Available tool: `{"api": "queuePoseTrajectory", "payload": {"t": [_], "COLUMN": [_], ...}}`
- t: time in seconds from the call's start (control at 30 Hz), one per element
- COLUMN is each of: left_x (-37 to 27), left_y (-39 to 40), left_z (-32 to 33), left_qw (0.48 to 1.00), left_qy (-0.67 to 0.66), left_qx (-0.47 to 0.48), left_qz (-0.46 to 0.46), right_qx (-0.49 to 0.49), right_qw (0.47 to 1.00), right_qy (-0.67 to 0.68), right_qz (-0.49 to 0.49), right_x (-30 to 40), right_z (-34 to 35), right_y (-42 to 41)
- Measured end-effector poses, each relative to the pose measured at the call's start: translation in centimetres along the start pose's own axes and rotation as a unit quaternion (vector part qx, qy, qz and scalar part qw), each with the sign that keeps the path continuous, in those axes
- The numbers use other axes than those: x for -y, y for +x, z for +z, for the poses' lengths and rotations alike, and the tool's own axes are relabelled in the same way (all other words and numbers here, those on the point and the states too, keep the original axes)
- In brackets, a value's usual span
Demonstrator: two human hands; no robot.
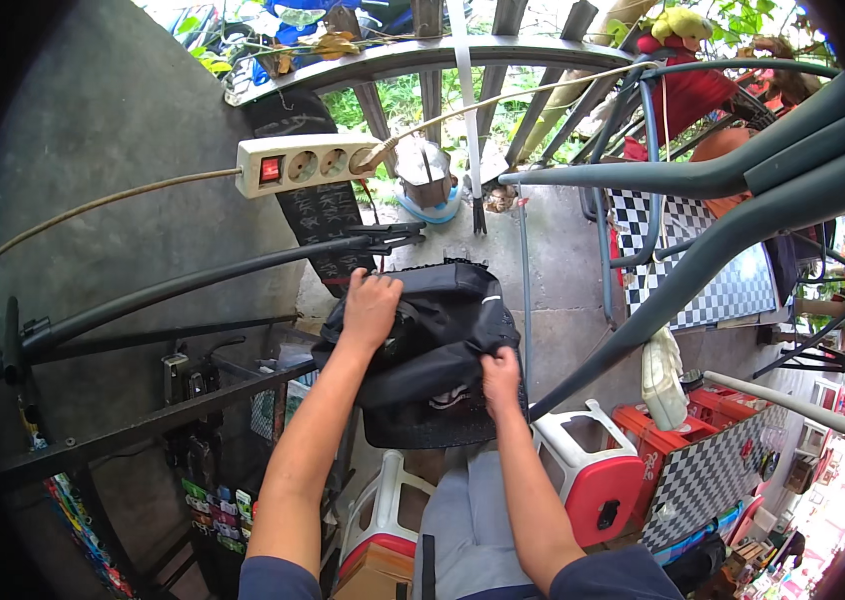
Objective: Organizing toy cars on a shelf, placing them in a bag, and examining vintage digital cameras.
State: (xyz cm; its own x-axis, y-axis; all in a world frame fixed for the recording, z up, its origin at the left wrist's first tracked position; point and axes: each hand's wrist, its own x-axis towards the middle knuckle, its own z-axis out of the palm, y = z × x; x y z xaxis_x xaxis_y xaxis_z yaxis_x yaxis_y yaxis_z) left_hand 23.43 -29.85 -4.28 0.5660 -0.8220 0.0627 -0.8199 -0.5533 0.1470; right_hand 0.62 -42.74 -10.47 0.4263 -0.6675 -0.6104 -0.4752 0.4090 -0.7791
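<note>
A black fabric bag point(430, 322) is in front of me, its cloth folded and bunched, with a small pale mark near its upper right side. My left hand point(373, 307) grips its upper left edge, fingers curled over the cloth. On the right side, my right hand point(501, 379) pinches a fold of the same bag. Beneath the bag shows a dark, textured surface point(430, 431) with a light logo-like mark; I cannot tell whether it is part of the bag. The bag's inside is hidden.
A white power strip point(310, 163) with a lit red switch hangs beyond the bag. A black pole point(197, 289) reaches in from the left; a thick grey metal tube point(662, 292) crosses the right. Red-and-white stools point(595, 480) and red crates point(662, 431) stand nearby.
</note>
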Motion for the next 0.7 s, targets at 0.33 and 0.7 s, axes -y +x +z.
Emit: {"api": "queuePoseTrajectory", "payload": {"t": [0.33, 0.7], "left_x": [7.1, 3.4], "left_y": [-5.2, -5.6], "left_z": [-4.2, -6.7], "left_qw": [0.986, 0.973], "left_qy": [-0.088, -0.026], "left_qx": [0.068, 0.164], "left_qz": [-0.12, -0.16], "right_qx": [-0.127, -0.022], "right_qw": [0.973, 0.891], "right_qy": [-0.089, -0.244], "right_qz": [-0.173, -0.381], "right_x": [2.1, 15.9], "right_z": [-3.7, -1.7], "right_y": [8.6, 6.3]}}
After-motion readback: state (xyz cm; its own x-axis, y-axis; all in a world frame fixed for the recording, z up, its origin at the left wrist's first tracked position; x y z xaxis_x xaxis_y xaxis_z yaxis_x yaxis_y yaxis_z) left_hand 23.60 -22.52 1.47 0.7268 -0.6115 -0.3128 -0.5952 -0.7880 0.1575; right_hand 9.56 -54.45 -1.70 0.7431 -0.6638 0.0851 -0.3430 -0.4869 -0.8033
